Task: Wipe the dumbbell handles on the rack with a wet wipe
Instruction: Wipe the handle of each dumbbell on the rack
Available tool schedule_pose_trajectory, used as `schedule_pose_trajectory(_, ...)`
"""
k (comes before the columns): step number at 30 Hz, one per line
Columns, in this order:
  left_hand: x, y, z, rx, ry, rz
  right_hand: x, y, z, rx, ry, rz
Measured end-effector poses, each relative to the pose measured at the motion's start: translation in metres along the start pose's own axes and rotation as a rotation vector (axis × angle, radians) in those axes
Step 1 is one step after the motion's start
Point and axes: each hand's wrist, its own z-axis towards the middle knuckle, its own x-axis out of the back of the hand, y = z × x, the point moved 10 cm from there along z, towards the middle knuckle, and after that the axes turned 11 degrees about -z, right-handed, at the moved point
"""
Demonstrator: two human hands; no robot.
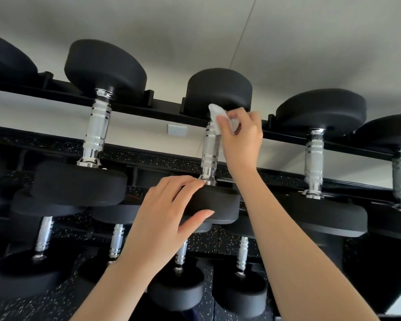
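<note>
A black rack (162,106) carries a top row of black dumbbells with chrome handles. On the middle dumbbell, my right hand (240,135) pinches a white wet wipe (215,117) against the far end of its knurled handle (210,154), just under the far weight head (219,90). My left hand (169,212) grips the near weight head (215,206) of the same dumbbell, thumb on its front edge and fingers over its top. Part of the wipe is hidden behind my fingers.
Neighbouring dumbbells flank it, one to the left (97,128) and two to the right (314,158). A lower tier holds several smaller dumbbells (242,256) above a speckled black floor (21,306). A white wall socket (177,130) shows behind the rack.
</note>
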Motion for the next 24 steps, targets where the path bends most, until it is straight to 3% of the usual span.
schedule_pose_trajectory(7, -0.003, -0.003, -0.001, 0.010, -0.006, -0.010, -0.004, 0.003, 0.001, -0.165, -0.028, 0.111)
schedule_pose_trajectory(12, -0.003, -0.005, -0.001, 0.002, -0.012, -0.011, -0.005, -0.005, 0.004, -0.182, -0.050, 0.078)
schedule_pose_trajectory(24, -0.004, -0.006, -0.001, 0.016, -0.003, -0.036, -0.010, 0.001, -0.062, 0.008, -0.631, -0.073)
